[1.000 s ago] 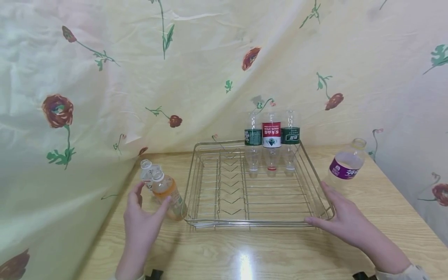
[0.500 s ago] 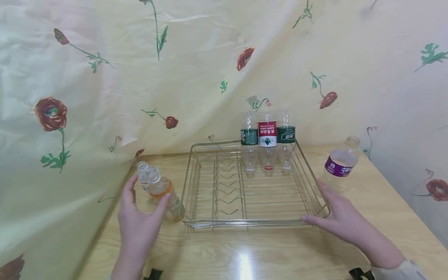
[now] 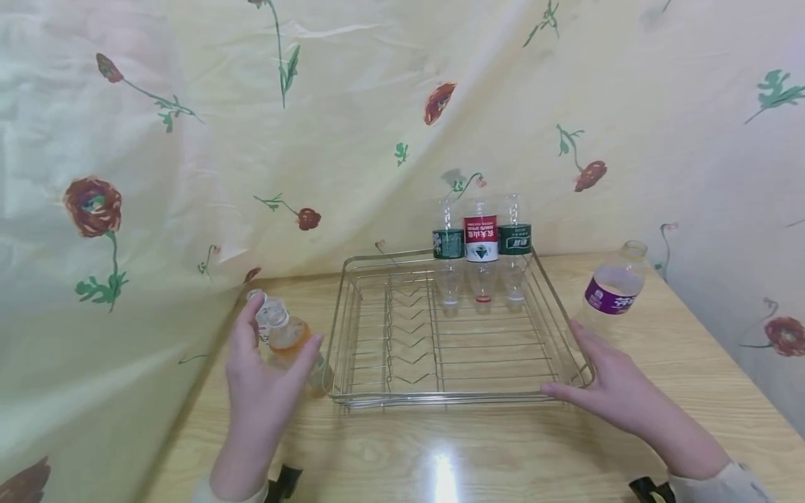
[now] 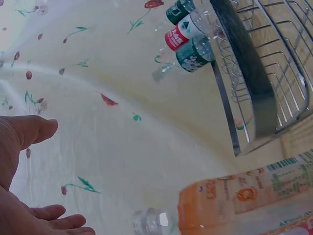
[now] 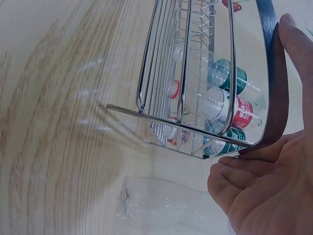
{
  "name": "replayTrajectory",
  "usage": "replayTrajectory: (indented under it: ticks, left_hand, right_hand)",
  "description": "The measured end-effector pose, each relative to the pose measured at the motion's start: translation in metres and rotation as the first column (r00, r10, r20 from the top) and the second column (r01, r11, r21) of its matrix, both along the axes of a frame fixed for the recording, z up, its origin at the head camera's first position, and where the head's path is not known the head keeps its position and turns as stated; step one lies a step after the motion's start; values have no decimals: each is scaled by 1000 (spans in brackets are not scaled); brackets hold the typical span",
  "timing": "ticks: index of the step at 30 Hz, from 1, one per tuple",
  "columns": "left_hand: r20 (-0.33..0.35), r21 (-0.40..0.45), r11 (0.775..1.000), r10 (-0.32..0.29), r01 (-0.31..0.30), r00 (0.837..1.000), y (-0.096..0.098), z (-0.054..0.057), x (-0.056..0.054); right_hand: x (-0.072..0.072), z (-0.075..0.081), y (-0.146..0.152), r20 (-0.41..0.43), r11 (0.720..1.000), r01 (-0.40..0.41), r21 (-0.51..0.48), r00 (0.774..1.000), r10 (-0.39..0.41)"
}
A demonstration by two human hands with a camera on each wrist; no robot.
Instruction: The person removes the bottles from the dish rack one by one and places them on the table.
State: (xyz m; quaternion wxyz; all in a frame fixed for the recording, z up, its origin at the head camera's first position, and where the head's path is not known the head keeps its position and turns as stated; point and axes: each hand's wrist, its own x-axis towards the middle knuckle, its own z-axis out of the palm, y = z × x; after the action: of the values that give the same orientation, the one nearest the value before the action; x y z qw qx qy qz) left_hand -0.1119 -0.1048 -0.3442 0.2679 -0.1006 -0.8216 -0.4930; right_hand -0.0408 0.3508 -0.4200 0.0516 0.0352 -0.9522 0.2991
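Observation:
My left hand (image 3: 267, 384) hovers with thumb and fingers spread around the upper part of an orange-tinted clear bottle (image 3: 291, 340), overlapping it in the head view. In the left wrist view a gap shows between hand and bottle neck. Behind this bottle stands another capless clear bottle (image 3: 259, 314), partly hidden by my fingers. My right hand (image 3: 619, 391) holds the near right corner of a wire dish rack (image 3: 440, 399), thumb at the front rim and fingers along the right side. Three bottles stand upside down at the rack's back right, the middle one with a red label (image 3: 481, 238).
A capless clear bottle with a purple label (image 3: 608, 298) stands right of the rack, just beyond my right hand. The wooden table (image 3: 390, 454) meets a flowered cloth (image 3: 352, 140) at the back and left.
My left hand has risen slightly and shifted right over the orange-tinted bottle. My right hand keeps its place at the rack's corner. The head view has shifted a little.

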Motion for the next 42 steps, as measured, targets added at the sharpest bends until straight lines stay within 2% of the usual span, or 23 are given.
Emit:
replayTrajectory:
  ticks: [10, 18, 22, 27, 36, 42]
  left_hand:
    - [-64, -15, 995, -96, 95, 993, 21, 12, 0]
    - [-57, -34, 991, -134, 132, 989, 36, 19, 3]
    - [0, -46, 988, -149, 148, 989, 43, 21, 1]
    - [105, -31, 982, -184, 189, 977, 53, 23, -2]
    - [132, -1, 961, -273, 276, 953, 68, 26, -14]
    - [220, 23, 951, -306, 309, 926, 79, 28, -23]
  right_hand:
    - [1, 0, 0, 1, 1000, 5, 12, 1000, -5]
    - [0, 0, -4, -9, 1000, -5, 15, 1000, 5]
    - [1, 0, -4, -4, 1000, 5, 13, 1000, -5]
    - [4, -1, -2, -7, 1000, 18, 9, 1000, -18]
    - [4, -1, -1, 1, 1000, 21, 14, 1000, -21]
    - [4, -1, 0, -4, 1000, 20, 19, 1000, -20]
